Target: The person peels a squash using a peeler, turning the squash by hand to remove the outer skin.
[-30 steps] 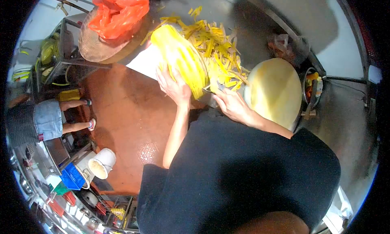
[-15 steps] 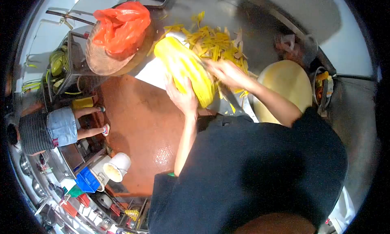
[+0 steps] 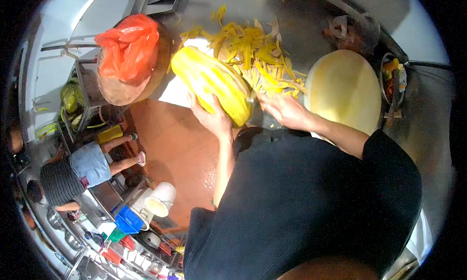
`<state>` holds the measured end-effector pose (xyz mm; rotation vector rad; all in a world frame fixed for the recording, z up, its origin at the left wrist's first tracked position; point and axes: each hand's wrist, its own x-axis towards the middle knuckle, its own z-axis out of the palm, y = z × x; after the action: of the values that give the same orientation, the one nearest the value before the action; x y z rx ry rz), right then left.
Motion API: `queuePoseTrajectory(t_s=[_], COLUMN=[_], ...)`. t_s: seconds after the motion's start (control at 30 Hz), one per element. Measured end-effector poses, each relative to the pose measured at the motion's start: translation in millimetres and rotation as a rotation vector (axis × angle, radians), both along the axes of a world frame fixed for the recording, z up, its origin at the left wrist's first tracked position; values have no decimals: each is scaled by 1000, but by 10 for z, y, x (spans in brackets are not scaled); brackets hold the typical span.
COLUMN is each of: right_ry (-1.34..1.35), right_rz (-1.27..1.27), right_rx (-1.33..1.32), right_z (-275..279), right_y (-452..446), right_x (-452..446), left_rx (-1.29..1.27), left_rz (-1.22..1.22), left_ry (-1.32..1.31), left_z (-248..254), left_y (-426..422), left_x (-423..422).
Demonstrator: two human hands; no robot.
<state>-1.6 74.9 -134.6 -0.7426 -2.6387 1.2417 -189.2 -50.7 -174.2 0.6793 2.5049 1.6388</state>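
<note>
A long, large yellow melon [image 3: 209, 80] with paler streaks lies tilted at the counter edge. My left hand [image 3: 214, 117] grips its near side, fingers spread over the yellow skin. At the melon's right end, my right hand [image 3: 284, 112] is closed around a small tool that looks like a peeler [image 3: 252, 98], mostly hidden by the fingers. Its tip is at the melon's flank. A heap of yellow peel strips [image 3: 253, 56] lies just beyond the melon. Part of a white board or sheet [image 3: 176, 91] shows under the melon.
A big pale peeled melon [image 3: 344, 92] lies to the right. A round wooden block [image 3: 119, 91] at left carries a red plastic bag [image 3: 131, 46]. Further right is a metal container [image 3: 393, 80] with tools. Behind, a person [image 3: 73, 175] stands near white buckets [image 3: 161, 200].
My right hand has shifted down and slightly right, along the melon's right end. The whole view has also turned a little. My left hand stays on the melon.
</note>
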Motion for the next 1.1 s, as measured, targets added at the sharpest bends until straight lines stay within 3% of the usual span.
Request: queuePoseTrajectory(t_s=[0.1, 0.2, 0.3, 0.33, 0.4, 0.53, 0.57, 0.67, 0.73, 0.77, 0.8, 0.87, 0.9, 0.93, 1.0, 1.1], right_ry=[89, 251, 263, 26, 114, 46, 130, -150, -104, 114, 18, 99, 71, 207, 211, 170], right_rz=[-105, 46, 193, 188, 75, -141, -171, -9, -181, -273, -271, -199, -139, -100, 23, 161], right_rx=[-13, 103, 225, 35, 141, -104, -76, -243, -356, -279, -193, 22, -126, -7, -119, -5], right_z=[42, -186, -448, 29, -282, 47, -129, -134, -215, -278, -229, -359, -138, -369, -530, -564], right_y=[529, 1049, 857, 660, 282, -282, -421, -600, -404, -224, 88, 580, 800, 986, 1303, 1350], right_x=[-830, -1871, -1991, -1609, -1070, -213, -51, 499, 547, 359, 128, -508, -891, -1364, -2108, -2353], left_rx=[2, 41, 64, 57, 47, 53, 44, 31, 7, -8, -30, 32, 33, 20, 23, -34], left_rz=[-20, -35, -61, -52, -32, -38, -78, -91, -91, -83, -82, -85, -107, -123, -145, -129], left_ry=[-7, -46, -35, -43, -71, -23, -12, -154, -124, -72, -19, -87, -95, -104, -55, -30], left_z=[24, 25, -48, -47, -17, -93, -52, 21, 33, 4, 5, 49, -20, -29, -65, -56], left_y=[4, -12, -35, -28, 10, -16, -16, -14, -16, -11, -25, 52, 17, -56, -56, -55], left_x=[15, -2, -30, -45, 3, 75, 47, -77, -129, -78, -32, -26, -66, -92, -118, -127])
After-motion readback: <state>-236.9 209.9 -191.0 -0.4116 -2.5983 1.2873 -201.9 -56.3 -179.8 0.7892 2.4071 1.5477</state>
